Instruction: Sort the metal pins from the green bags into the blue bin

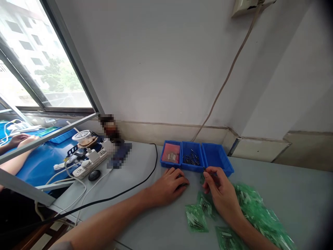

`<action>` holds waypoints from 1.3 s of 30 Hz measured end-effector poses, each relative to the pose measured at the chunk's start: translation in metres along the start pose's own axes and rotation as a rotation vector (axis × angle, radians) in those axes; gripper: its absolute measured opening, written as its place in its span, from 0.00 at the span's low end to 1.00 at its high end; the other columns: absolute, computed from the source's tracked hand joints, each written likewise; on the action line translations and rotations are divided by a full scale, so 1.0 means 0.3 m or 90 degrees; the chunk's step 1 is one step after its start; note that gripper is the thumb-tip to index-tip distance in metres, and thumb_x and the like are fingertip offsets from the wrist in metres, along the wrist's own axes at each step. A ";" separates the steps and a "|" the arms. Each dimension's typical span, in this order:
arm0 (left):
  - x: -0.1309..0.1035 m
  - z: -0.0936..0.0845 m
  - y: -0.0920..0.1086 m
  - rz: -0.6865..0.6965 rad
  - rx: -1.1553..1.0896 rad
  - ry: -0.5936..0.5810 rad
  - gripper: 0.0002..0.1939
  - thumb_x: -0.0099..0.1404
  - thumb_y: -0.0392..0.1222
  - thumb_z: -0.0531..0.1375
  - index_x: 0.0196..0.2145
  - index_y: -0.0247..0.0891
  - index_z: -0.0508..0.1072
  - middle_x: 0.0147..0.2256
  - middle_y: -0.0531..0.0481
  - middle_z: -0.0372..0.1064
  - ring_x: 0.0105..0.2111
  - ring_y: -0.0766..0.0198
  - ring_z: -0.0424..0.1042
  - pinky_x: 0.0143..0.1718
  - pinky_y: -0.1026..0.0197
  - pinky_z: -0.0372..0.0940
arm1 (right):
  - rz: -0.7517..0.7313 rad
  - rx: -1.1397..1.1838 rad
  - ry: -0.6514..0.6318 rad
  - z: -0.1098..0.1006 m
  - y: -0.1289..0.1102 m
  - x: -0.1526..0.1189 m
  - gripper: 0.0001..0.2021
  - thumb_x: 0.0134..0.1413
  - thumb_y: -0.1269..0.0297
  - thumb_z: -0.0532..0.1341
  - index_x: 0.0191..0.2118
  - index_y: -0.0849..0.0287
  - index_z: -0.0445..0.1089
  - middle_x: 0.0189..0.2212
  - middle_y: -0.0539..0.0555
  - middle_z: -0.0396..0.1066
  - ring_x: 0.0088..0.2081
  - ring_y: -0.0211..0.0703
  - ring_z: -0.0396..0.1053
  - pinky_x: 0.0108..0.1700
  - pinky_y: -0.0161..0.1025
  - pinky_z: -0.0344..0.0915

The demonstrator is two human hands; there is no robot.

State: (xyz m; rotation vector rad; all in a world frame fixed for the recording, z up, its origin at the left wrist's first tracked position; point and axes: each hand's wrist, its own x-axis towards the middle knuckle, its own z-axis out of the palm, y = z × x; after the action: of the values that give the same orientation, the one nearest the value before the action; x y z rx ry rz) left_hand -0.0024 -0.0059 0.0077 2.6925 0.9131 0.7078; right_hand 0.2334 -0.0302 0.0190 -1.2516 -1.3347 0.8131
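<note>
The right hand (220, 191) is pinching a small dark piece (204, 169) at the front edge of the blue bins, its thumb and forefinger meeting on it; the piece's exact shape is too small to tell. The left hand (169, 184) is resting on the grey bench (291, 187) just before the bins, palm down and fingers curling; whether its grip is closing on anything, the view is not showing clearly.

Three blue bins are standing side by side against the wall. The left bin (163, 160) is holding a pinkish-red bag (171, 152) with a pale patch, any print on it being too small to read. The middle bin (192, 168) is holding a loose pile of slim, dark, shiny metal pieces (191, 159). The right bin (215, 156) is showing its bare blue floor.

Small clear-green packets (196, 218) are lying in front of and beneath the right hand, slender silvery pieces showing through the film. A larger heap of green packets (265, 215) is spreading beside the right forearm, catching the light. A black cable (135, 186) is curving across the bench, and a white power strip (100, 158) is carrying plugs near a black oval object (94, 175).
</note>
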 end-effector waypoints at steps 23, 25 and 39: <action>0.002 -0.006 0.005 -0.012 -0.007 0.009 0.10 0.79 0.40 0.58 0.54 0.40 0.76 0.50 0.43 0.70 0.49 0.54 0.65 0.54 0.50 0.64 | -0.036 -0.026 -0.022 -0.003 0.024 0.003 0.20 0.69 0.41 0.58 0.44 0.53 0.76 0.31 0.54 0.74 0.24 0.45 0.70 0.26 0.42 0.71; 0.001 -0.006 0.004 -0.015 -0.010 0.007 0.10 0.79 0.40 0.58 0.54 0.40 0.75 0.50 0.43 0.70 0.49 0.54 0.65 0.54 0.49 0.64 | -0.041 -0.025 -0.015 -0.003 0.018 0.001 0.20 0.69 0.41 0.58 0.44 0.53 0.75 0.31 0.53 0.74 0.24 0.45 0.69 0.25 0.41 0.71; 0.002 -0.010 0.008 -0.021 -0.002 0.019 0.10 0.78 0.40 0.58 0.53 0.41 0.76 0.51 0.42 0.70 0.52 0.52 0.65 0.56 0.48 0.64 | -0.058 -0.053 -0.030 -0.005 0.037 -0.001 0.13 0.70 0.47 0.60 0.44 0.51 0.73 0.33 0.52 0.70 0.28 0.45 0.69 0.26 0.40 0.71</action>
State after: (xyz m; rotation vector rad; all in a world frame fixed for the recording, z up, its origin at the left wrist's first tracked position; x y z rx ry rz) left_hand -0.0022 -0.0074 0.0114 2.6654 0.9603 0.7436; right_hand 0.2373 -0.0286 0.0088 -1.2328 -1.4653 0.7330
